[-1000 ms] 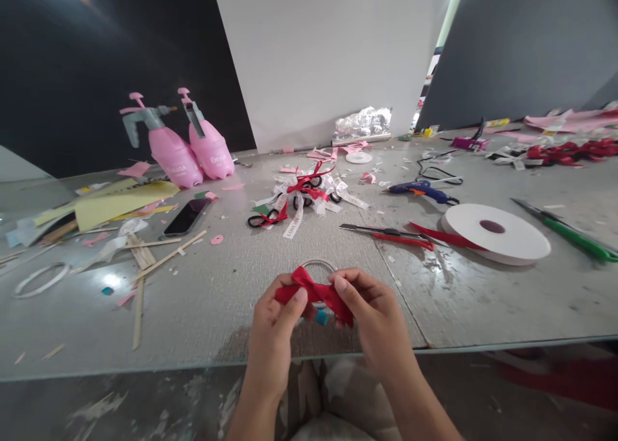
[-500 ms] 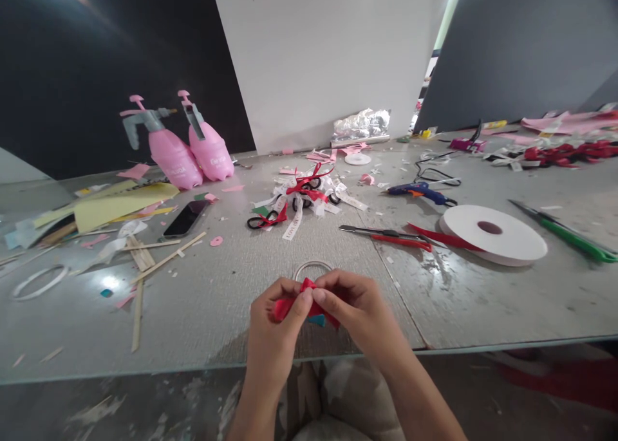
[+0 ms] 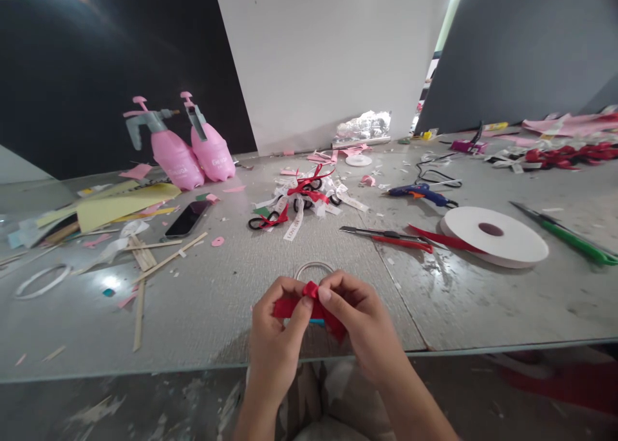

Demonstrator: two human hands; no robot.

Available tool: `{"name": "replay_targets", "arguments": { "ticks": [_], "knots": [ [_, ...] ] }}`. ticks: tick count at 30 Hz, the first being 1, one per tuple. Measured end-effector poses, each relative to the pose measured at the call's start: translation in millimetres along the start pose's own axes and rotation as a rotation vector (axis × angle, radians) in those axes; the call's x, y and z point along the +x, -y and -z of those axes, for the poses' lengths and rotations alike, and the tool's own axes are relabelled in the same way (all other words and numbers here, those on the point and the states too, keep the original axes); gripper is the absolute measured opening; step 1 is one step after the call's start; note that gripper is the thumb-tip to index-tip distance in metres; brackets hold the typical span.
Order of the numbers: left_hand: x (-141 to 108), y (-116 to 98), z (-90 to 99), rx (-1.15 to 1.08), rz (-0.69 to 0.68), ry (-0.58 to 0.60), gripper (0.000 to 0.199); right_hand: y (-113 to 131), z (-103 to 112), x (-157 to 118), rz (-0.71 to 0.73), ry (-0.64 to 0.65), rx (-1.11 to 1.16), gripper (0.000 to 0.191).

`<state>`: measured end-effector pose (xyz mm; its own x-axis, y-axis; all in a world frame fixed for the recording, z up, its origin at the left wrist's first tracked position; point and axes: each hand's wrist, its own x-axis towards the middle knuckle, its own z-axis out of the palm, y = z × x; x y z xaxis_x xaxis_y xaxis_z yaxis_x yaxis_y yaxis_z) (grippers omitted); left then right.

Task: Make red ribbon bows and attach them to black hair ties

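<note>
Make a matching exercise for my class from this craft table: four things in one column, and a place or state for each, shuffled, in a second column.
Things
1. red ribbon bow
2. blue glue gun
3. black phone
4. pink spray bottles

Places or states
A. standing at the back left by the dark wall
B. pinched between left hand and right hand
C. lying flat beside the yellow paper
D. lying beyond the white tape roll

Pairs: 1-B, 2-D, 3-C, 4-A
</note>
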<state>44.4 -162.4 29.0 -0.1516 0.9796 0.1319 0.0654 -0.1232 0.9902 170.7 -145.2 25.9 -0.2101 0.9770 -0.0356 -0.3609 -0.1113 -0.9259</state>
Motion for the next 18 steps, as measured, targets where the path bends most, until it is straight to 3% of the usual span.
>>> {"name": "replay_targets", "arguments": {
  "ticks": [3,8,12,18],
  "knots": [
    [0.4,-1.2,0.5,0.017,-0.028,-0.037,0.016,0.9,2.8,-1.8,0.078,-0.002,-0.131,0.025],
    [0.3,-2.7,0.4,-0.006,0.010,0.007,0.017,6.0,8.6,-3.8,0.122,0.054,-0.265,0.020],
    [1.0,-1.7,-3.6,-0.067,0.006,-0.117,0.015,5.3,8.2,-4.4,0.083,0.022,-0.210,0.023],
    [-1.6,0.3,-13.5,-0.115,-0.060,-0.205,0.023,1.1,3.4,-6.5,0.060,-0.010,-0.208,0.025]
  ]
}}
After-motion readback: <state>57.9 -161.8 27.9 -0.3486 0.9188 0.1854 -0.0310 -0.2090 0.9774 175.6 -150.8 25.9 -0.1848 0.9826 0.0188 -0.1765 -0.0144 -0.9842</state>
